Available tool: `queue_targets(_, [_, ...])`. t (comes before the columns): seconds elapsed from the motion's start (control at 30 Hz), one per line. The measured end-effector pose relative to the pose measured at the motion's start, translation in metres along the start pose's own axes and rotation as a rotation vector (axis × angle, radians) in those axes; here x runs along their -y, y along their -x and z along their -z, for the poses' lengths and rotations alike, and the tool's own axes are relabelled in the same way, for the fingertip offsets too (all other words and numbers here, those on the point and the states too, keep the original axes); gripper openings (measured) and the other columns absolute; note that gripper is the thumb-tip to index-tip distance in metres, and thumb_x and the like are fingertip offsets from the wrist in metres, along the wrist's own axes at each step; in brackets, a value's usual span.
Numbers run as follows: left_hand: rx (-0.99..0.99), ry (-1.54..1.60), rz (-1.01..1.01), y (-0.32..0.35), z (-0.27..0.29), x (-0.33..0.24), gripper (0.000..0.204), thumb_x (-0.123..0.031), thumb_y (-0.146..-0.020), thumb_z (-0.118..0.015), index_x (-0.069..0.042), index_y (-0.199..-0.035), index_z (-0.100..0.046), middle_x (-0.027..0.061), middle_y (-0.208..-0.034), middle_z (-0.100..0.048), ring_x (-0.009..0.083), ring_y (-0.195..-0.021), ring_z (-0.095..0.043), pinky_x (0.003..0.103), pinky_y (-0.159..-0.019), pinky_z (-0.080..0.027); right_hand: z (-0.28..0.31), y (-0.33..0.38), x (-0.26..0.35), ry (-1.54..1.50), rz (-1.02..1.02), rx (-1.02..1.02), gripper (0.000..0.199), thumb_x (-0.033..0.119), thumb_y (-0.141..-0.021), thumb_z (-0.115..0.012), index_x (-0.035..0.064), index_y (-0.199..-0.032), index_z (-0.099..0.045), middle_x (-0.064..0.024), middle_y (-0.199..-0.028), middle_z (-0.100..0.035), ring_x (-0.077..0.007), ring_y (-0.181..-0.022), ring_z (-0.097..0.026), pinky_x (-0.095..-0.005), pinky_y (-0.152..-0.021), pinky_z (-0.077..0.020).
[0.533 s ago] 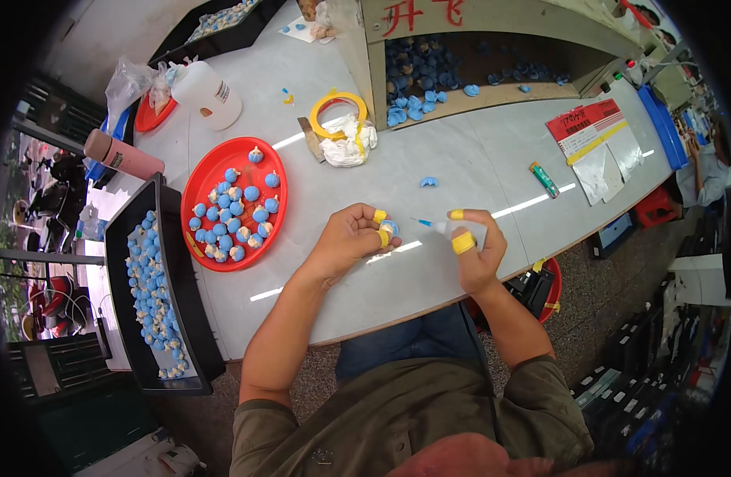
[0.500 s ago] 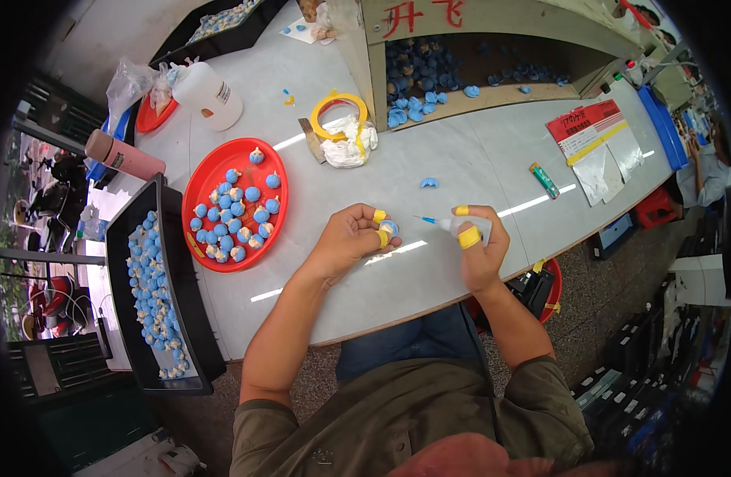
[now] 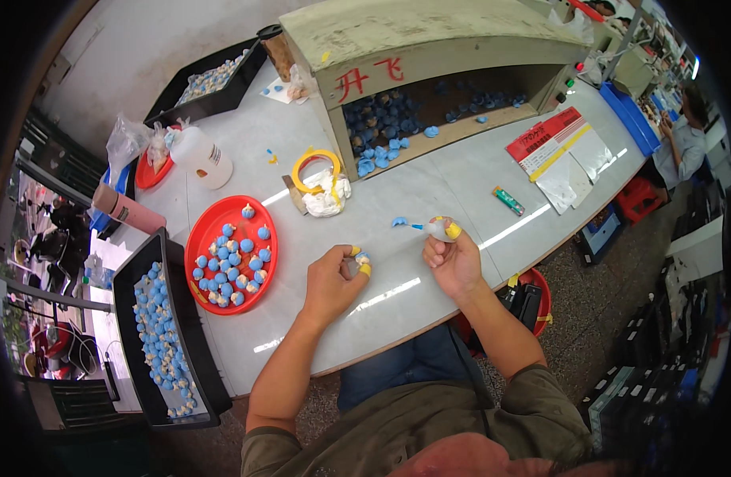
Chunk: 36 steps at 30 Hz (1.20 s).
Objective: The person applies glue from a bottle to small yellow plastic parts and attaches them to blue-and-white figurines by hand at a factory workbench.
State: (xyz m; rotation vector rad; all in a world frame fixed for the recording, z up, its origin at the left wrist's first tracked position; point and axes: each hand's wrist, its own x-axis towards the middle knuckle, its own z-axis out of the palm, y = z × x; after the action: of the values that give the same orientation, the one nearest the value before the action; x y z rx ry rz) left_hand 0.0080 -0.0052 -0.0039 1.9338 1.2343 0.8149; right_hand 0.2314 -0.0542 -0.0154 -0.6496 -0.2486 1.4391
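1. Counter (image 3: 461, 183): pale, long, carries everything listed; both hands work over its near edge.
2. Box-like hood (image 3: 429, 48): beyond the hands, open-fronted, with loose blue caps (image 3: 381, 147) inside and spilling from its mouth.
3. Black tray (image 3: 170, 334): far to the left of the left hand, filled with blue-and-white pieces; a second black tray (image 3: 210, 79) sits well beyond, at the far corner.
4. Red round tray (image 3: 232, 253): just left of the left hand, holding finished blue-topped pieces.
5. White plastic bottle (image 3: 202, 157): beyond the red round tray, well clear of the hands.
6. Yellow tape ring with crumpled white rag (image 3: 321, 179): between the hands and the hood.
7. Left hand (image 3: 333, 278): closed on a small blue-and-white piece (image 3: 361, 259), yellow finger cots on the fingertips; resting on the counter.
8. Right hand (image 3: 454, 258): apart from the left, clamped on a small squeeze bottle with blue nozzle (image 3: 435, 229), its tip pointing left.
9. Single blue cap (image 3: 399, 222): lying just beyond the nozzle tip.
10. Green-and-red marker-like tube (image 3: 508, 200): to the right of the right hand.

Risk, as judged: too hard a squeeze could drip onto the counter or the finger cots; the small piece could slip from the left hand's pinch and roll off the near edge. Nothing stands between the two hands.
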Motion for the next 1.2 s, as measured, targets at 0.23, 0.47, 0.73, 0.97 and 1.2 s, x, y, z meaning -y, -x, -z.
queue_targets(0.23, [-0.071, -0.174, -0.114, -0.008, -0.004, 0.005, 0.028, -0.018, -0.075, -0.075, -0.001, -0.094, -0.063, 0.0100, -0.084, -0.064, 0.0186, -0.068, -0.058, 0.030, -0.060, -0.048, 0.001, 0.016, 0.006, 0.457, 0.272, -0.018, 0.023, 0.015, -0.090, -0.064, 0.0015, -0.105, -0.051, -0.0104, -0.089, -0.065, -0.0144, -0.077, -0.062, -0.0236, -0.064, -0.0457])
queue_targets(0.47, [-0.121, -0.165, -0.090, -0.011, -0.006, 0.009, 0.027, -0.017, -0.079, -0.072, 0.000, -0.098, -0.061, 0.0116, -0.101, -0.061, 0.0227, -0.084, -0.060, 0.032, -0.071, -0.049, 0.022, 0.025, 0.000, 0.659, 0.473, 0.027, 0.027, 0.005, -0.088, -0.066, -0.0026, -0.109, -0.050, -0.0085, -0.100, -0.062, -0.0107, -0.083, -0.059, -0.0224, -0.073, -0.0475])
queue_targets(0.73, [-0.235, -0.089, -0.235, 0.003, -0.002, -0.021, 0.030, -0.011, -0.085, -0.066, 0.001, -0.111, -0.058, 0.0086, -0.105, -0.060, 0.0128, -0.085, -0.054, 0.026, -0.065, -0.043, 0.022, 0.028, -0.002, 0.779, 0.430, 0.045, 0.025, 0.010, -0.090, -0.065, -0.0014, -0.109, -0.056, -0.0033, -0.093, -0.059, -0.0038, -0.073, -0.052, -0.0190, -0.060, -0.0427])
queue_targets(0.97, [0.173, 0.652, 0.097, 0.051, -0.047, -0.051, 0.038, -0.018, -0.093, -0.062, 0.003, -0.124, -0.054, 0.0104, -0.112, -0.061, 0.0134, -0.097, -0.059, 0.024, -0.071, -0.051, 0.003, 0.064, -0.046, 0.660, 0.396, 0.271, 0.059, 0.002, -0.091, -0.059, -0.0032, -0.141, -0.029, -0.0107, -0.105, -0.059, -0.0136, -0.087, -0.062, -0.0245, -0.073, -0.0509])
queue_targets(1.2, [-0.186, 0.696, 0.042, 0.080, -0.041, -0.053, 0.037, -0.023, -0.096, -0.059, 0.004, -0.120, -0.053, 0.0121, -0.109, -0.065, 0.0157, -0.097, -0.061, 0.028, -0.084, -0.048, -0.002, 0.074, -0.010, 1.022, 0.480, 0.500, 0.059, -0.002, -0.082, -0.061, -0.0015, -0.137, -0.037, -0.0130, -0.112, -0.057, -0.0176, -0.093, -0.062, -0.0266, -0.069, -0.0513])
